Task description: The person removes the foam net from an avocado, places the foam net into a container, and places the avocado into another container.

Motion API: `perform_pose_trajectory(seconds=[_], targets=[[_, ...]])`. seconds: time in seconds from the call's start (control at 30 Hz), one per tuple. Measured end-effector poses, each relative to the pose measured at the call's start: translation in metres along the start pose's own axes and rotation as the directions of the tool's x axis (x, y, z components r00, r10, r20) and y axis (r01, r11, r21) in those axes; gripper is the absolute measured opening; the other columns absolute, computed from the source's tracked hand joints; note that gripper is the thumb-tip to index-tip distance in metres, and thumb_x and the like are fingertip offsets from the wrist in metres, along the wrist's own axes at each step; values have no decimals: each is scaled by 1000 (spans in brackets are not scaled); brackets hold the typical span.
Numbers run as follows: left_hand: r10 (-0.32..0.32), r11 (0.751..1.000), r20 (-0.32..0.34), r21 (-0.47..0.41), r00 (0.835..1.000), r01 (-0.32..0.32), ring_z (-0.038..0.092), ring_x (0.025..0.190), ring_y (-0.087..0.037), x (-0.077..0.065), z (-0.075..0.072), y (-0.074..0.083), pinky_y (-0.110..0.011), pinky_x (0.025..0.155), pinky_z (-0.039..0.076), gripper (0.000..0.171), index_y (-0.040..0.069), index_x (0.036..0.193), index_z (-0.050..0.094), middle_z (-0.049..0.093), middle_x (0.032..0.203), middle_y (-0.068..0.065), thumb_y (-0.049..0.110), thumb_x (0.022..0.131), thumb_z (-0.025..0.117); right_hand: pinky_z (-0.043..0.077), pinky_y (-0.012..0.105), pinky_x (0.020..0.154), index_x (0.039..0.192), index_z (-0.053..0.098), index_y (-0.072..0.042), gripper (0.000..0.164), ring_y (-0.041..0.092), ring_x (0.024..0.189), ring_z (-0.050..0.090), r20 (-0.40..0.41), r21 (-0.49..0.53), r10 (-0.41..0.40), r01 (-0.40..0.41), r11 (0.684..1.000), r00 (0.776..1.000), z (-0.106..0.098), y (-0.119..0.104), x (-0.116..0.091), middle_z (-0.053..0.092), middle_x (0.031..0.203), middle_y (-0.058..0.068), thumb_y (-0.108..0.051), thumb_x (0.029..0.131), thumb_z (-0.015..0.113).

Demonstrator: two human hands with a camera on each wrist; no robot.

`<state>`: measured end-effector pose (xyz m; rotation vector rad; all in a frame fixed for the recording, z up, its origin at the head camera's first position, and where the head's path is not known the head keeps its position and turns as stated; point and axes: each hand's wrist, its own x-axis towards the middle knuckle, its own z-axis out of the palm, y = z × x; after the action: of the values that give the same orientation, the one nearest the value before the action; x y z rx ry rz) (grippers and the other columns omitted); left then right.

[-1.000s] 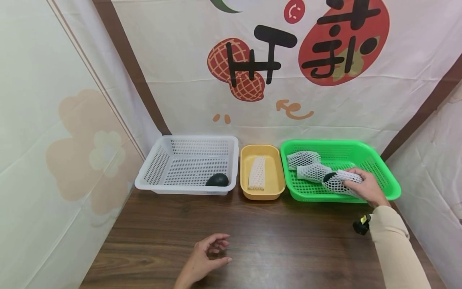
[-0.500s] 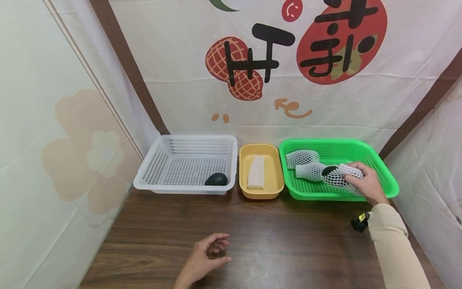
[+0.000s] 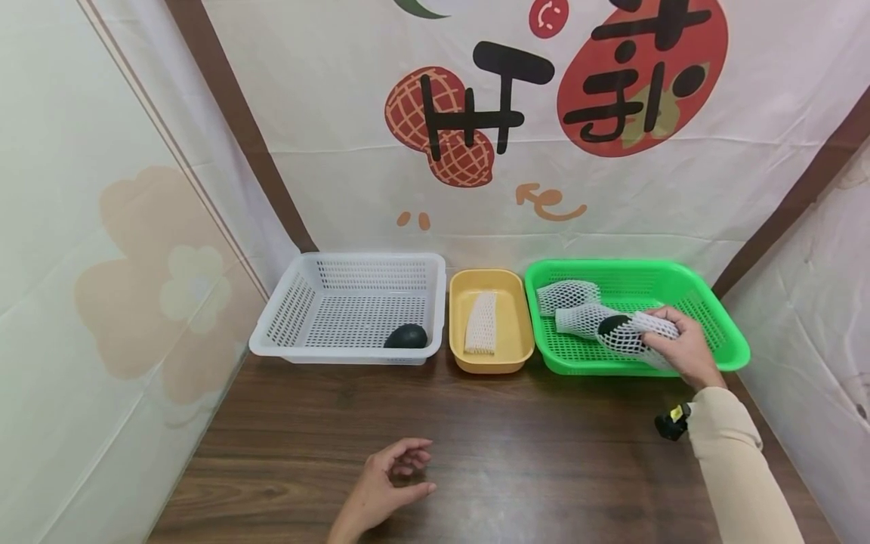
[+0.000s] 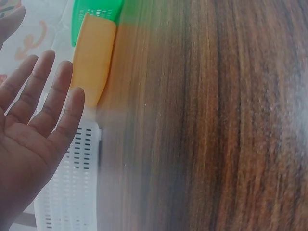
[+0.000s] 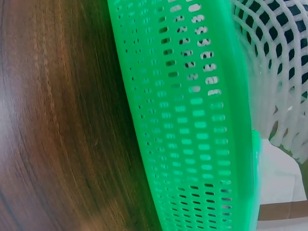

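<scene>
My right hand (image 3: 686,351) is over the right part of the green basket (image 3: 700,302) and pinches one end of a white foam net sleeve (image 5: 269,43). Inside that sleeve sits a dark avocado (image 3: 615,326), its bare end pointing left. Two more sleeved pieces (image 3: 568,296) lie at the basket's left side, one partly behind the held avocado. My left hand (image 3: 384,483) is held over the brown table (image 3: 516,453) near the front, fingers loosely bent and thumb apart, with nothing in it. In the left wrist view its palm and spread fingers (image 4: 60,89) show.
A white basket (image 3: 279,340) at the back left holds one bare avocado (image 3: 406,337). Between the two baskets stands a yellow tray (image 3: 514,302) with a flat net sleeve (image 3: 482,325) in it. A printed cloth (image 3: 326,181) hangs behind them.
My right hand lifted the sleeved avocado slightly, then shifted a little left with it over the green basket. More of the dark end shows now. The left hand has stayed in place.
</scene>
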<state>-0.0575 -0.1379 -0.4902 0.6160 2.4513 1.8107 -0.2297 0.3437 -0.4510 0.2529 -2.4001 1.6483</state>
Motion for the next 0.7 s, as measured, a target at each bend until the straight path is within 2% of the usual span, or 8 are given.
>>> perform_pose_trajectory(seconds=[0.17,0.43,0.6,0.7], targets=[[25,1000,0,8,1000,-25,57,84,-32,-1,0,-2,-40,68,48,44,11,113,55,60,95,-3,13,73,73,45,24,55,85,50,6,16,19,80,50,25,59,-47,45,997,999,7,-6,-4,56,103,2,9,76,61],[-33,999,2,-5,999,33,57,85,-32,0,0,3,-40,70,48,45,10,111,56,60,95,-3,16,71,75,45,23,59,85,52,4,16,20,82,51,71,123,-117,107,987,991,19,-16,-15,56,105,8,11,74,61],[-43,999,4,-3,999,43,57,84,-31,1,0,4,-40,70,48,45,10,111,56,60,95,-4,15,71,75,44,23,58,83,50,4,16,22,84,49,96,144,-130,116,983,987,28,-20,-19,55,105,11,13,74,59],[-21,1000,1,4,1000,21,57,84,-30,1,1,-2,-41,69,48,45,11,111,56,60,95,-3,15,71,75,43,22,58,82,50,4,17,22,84,48,106,158,-141,124,980,984,33,-26,-21,54,104,12,16,73,57]])
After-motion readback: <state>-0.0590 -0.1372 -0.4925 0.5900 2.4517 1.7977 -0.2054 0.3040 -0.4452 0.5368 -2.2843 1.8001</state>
